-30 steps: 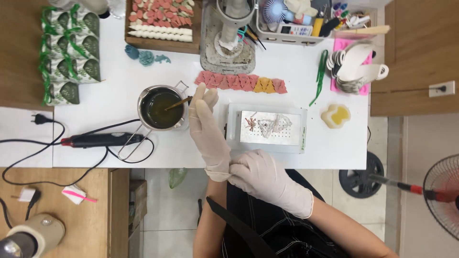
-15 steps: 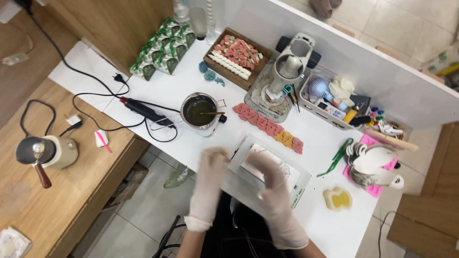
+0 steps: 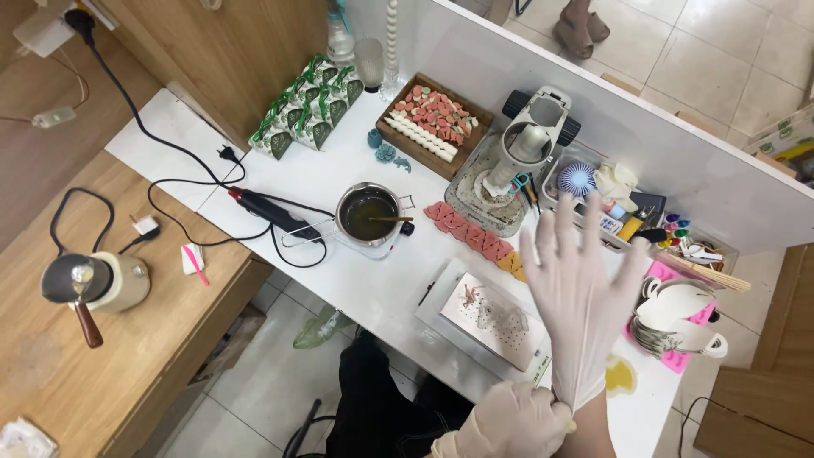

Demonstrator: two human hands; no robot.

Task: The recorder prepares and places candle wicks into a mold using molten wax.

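Item, far left: I am noting a metal coffee pot (image 3: 85, 280) sitting on the wooden side table (image 3: 127, 373), well apart from the work. Item: a black and red heat gun (image 3: 271, 212) is lying on the white table (image 3: 322, 170), just beside a small metal pot (image 3: 369, 216) that is holding dark liquid and a stick. Item: a pale perforated tray (image 3: 490, 326) is resting near the table's front edge. Item: the left hand (image 3: 509, 424), gloved, is curling shut around the cuff (image 3: 564, 397) of the other glove, at the wrist, low in view. Item: the right hand (image 3: 585, 305) is standing upright above the tray's right end, fingers (image 3: 561, 233) spread wide and holding nothing — the white glove is covering it down to that pinched cuff. Handling note, as I am judging it: the pull is going best straight along the forearm, slow and even, with the fingers splayed so each sleeve seats fully — thin material is likely tearing under a sideways tug.
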